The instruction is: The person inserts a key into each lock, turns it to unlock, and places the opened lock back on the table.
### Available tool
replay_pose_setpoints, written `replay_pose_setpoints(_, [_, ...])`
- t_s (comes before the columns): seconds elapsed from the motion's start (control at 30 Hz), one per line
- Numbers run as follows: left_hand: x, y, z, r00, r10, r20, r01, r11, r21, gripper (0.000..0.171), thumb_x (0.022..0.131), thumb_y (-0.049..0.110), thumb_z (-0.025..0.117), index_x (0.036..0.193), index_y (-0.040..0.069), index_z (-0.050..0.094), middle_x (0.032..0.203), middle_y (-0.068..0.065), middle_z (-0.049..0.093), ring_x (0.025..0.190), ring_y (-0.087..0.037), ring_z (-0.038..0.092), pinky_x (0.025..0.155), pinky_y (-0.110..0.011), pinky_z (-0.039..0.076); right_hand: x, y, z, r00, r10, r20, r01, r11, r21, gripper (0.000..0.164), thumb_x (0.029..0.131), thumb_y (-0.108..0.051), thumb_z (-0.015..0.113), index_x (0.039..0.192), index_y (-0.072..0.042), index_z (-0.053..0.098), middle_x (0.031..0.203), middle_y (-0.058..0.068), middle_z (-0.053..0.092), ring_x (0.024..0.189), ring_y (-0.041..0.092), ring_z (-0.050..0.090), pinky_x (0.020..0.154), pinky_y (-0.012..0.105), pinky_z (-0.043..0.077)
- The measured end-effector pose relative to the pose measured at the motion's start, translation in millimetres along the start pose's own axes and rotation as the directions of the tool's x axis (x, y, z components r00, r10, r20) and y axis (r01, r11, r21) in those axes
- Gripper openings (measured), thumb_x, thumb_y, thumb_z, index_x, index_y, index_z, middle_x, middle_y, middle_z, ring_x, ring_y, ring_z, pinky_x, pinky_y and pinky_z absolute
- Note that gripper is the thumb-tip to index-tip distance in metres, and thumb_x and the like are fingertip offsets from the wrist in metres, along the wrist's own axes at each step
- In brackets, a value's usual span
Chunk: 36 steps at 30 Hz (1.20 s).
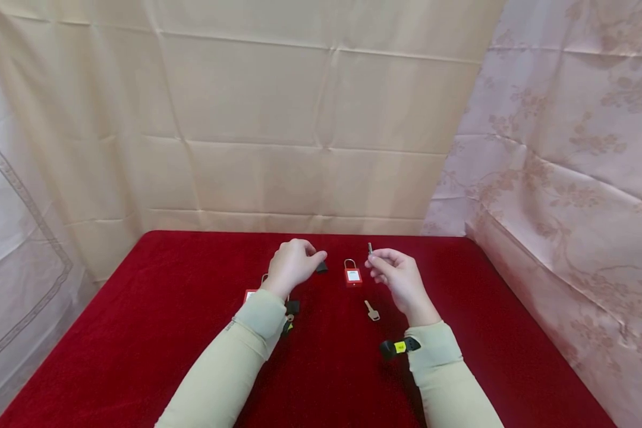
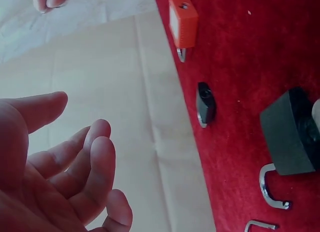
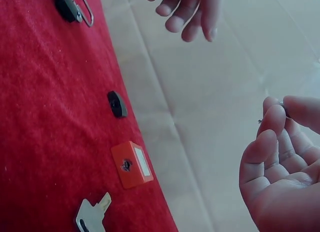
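My right hand point(image 1: 401, 279) is raised over the right side of the red table, pinching a small metal key point(image 1: 370, 247) between thumb and fingertips. In the right wrist view its fingers hide most of that key. My left hand point(image 1: 294, 264) hovers with loosely bent fingers and holds nothing. Near its thumb in the head view lies a small dark padlock point(image 1: 321, 267). Between the hands lies a red padlock point(image 1: 353, 276) with a white label and a keyhole in its base point(image 3: 127, 165). A flat key point(image 1: 372, 311) lies on the cloth nearer me.
Below my left wrist lies a black padlock point(image 1: 292, 307). Another red padlock point(image 1: 250, 294) is partly covered by that arm. Red cloth covers the table point(image 1: 321, 380). A beige curtain point(image 1: 299, 119) hangs behind, and a floral curtain point(image 1: 578, 148) on the right.
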<state>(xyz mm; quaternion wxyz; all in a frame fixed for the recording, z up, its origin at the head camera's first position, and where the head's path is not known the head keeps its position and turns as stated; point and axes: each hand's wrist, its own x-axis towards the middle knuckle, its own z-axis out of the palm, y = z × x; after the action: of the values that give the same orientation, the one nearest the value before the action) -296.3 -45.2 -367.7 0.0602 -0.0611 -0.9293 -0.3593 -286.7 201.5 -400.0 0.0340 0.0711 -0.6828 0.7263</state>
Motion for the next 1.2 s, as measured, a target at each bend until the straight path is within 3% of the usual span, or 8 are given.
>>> replay_pose_setpoints(0.17, [12.3, -2.5, 10.0, 0.999, -0.031, 0.01, 0.03, 0.996, 0.079, 0.026, 0.095, 0.038, 0.069, 0.088, 0.013, 0.075, 0.076, 0.001, 0.067, 0.065, -0.016, 0.058, 0.06, -0.037, 0.049, -0.3, 1.7, -3.4, 1.0, 0.011, -0.019, -0.012, 1.0, -0.005, 0.029, 0.098, -0.009, 0.069, 0.116, 0.013, 0.061, 0.087, 0.005, 0.073, 0.07, 0.015, 0.063, 0.067, 0.028, 0.056])
replay_pose_setpoints(0.37, [28.2, -5.4, 21.8, 0.995, -0.088, 0.056, 0.081, 0.989, 0.122, 0.045, 0.096, 0.037, 0.067, 0.061, 0.01, 0.059, 0.053, -0.004, 0.054, 0.05, -0.016, 0.048, 0.049, -0.032, 0.042, -0.8, 1.7, -6.2, 0.999, 0.031, -0.031, -0.031, 0.999, -0.012, 0.032, 0.098, -0.01, 0.069, 0.119, 0.013, 0.06, 0.089, 0.005, 0.072, 0.071, 0.015, 0.063, 0.068, 0.028, 0.056])
replay_pose_setpoints(0.57, [37.5, -5.1, 31.9, 0.986, -0.145, 0.078, 0.13, 0.976, 0.172, 0.039, 0.097, 0.038, 0.066, 0.068, 0.012, 0.064, 0.062, -0.005, 0.061, 0.058, -0.019, 0.058, 0.053, -0.035, 0.047, -0.6, 2.6, -7.6, 0.999, 0.034, -0.032, -0.034, 0.999, -0.003, 0.033, 0.098, -0.01, 0.069, 0.119, 0.013, 0.06, 0.089, 0.006, 0.072, 0.072, 0.017, 0.063, 0.069, 0.028, 0.056])
replay_pose_setpoints(0.83, [40.5, -2.9, 41.9, 0.965, -0.227, 0.131, 0.195, 0.956, 0.218, 0.03, 0.096, 0.035, 0.068, 0.075, 0.013, 0.067, 0.068, -0.006, 0.064, 0.062, -0.02, 0.06, 0.056, -0.037, 0.048, -1.5, 2.8, -5.6, 0.999, 0.031, -0.02, -0.031, 1.0, 0.001, 0.03, 0.098, -0.01, 0.069, 0.116, 0.012, 0.062, 0.091, 0.009, 0.072, 0.071, 0.016, 0.063, 0.069, 0.029, 0.056])
replay_pose_setpoints(1.07, [44.7, -6.0, 51.9, 0.955, -0.263, 0.135, 0.224, 0.942, 0.25, 0.025, 0.095, 0.031, 0.068, 0.077, 0.013, 0.068, 0.071, -0.008, 0.064, 0.065, -0.022, 0.06, 0.057, -0.037, 0.047, -3.9, 4.9, -6.8, 0.997, 0.069, -0.042, -0.069, 0.997, -0.019, 0.017, 0.098, -0.013, 0.07, 0.109, -0.001, 0.069, 0.096, 0.012, 0.072, 0.074, 0.017, 0.063, 0.073, 0.033, 0.057])
replay_pose_setpoints(1.2, [48.3, -9.0, 56.7, 0.948, -0.289, 0.133, 0.244, 0.929, 0.277, 0.02, 0.094, 0.029, 0.068, 0.084, 0.012, 0.07, 0.074, -0.008, 0.063, 0.069, -0.024, 0.062, 0.059, -0.039, 0.048, -2.9, 8.5, -7.8, 0.996, 0.075, -0.05, -0.075, 0.997, 0.003, 0.022, 0.098, -0.011, 0.069, 0.112, 0.006, 0.066, 0.092, 0.01, 0.072, 0.072, 0.016, 0.062, 0.069, 0.029, 0.056])
